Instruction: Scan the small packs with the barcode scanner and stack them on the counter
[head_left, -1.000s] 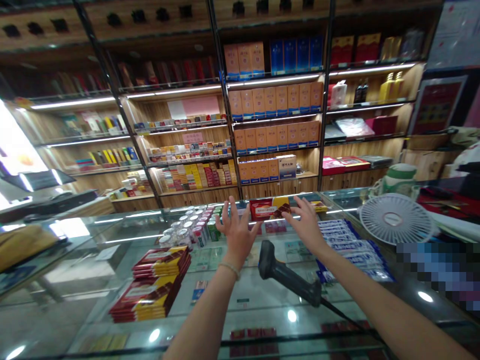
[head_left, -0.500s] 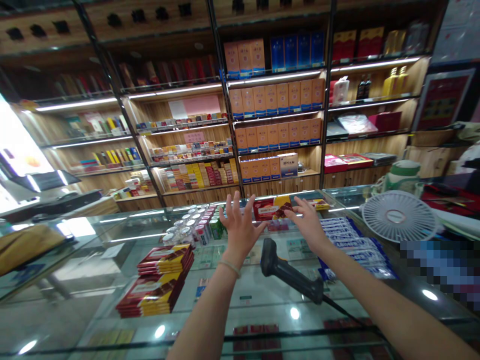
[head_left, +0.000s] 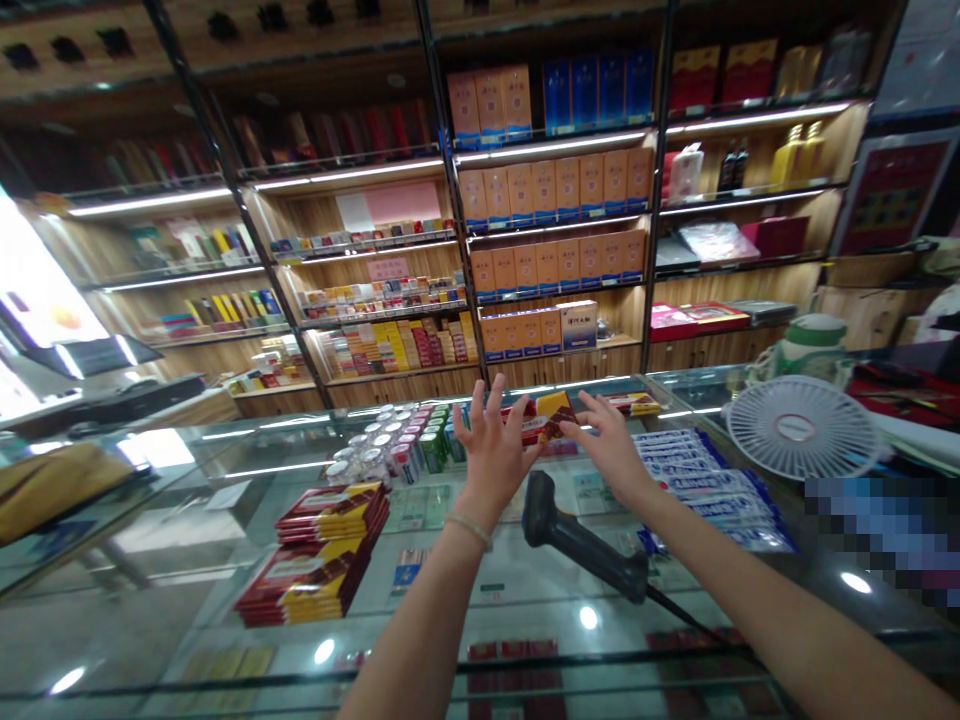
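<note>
A red-and-yellow chocolate packet point(head_left: 556, 412) is at the far part of the glass counter, between my two hands. My left hand point(head_left: 491, 455) has its fingers spread and covers the packet's left part; its thumb points right along the near side. My right hand point(head_left: 611, 455) reaches in from the right, fingers apart, with its tips at the packet's right end. Whether either hand bears the packet's weight is hidden. Below them a dark barcode scanner point(head_left: 581, 540) lies on the glass, its cable running toward the lower right.
Stacked chocolate packets point(head_left: 315, 555) are at the left. Several small cans point(head_left: 386, 440) stand behind them. Blue-and-white packets point(head_left: 709, 490), a white round fan point(head_left: 799, 428) and a green-lidded jug point(head_left: 810, 345) are at the right. Shelves with boxes point(head_left: 559, 195) line the back.
My left hand has moved right, over the packet's left part. The packet has shifted slightly left and looks more tilted. My right hand has moved slightly left, and the scanner stays in place.
</note>
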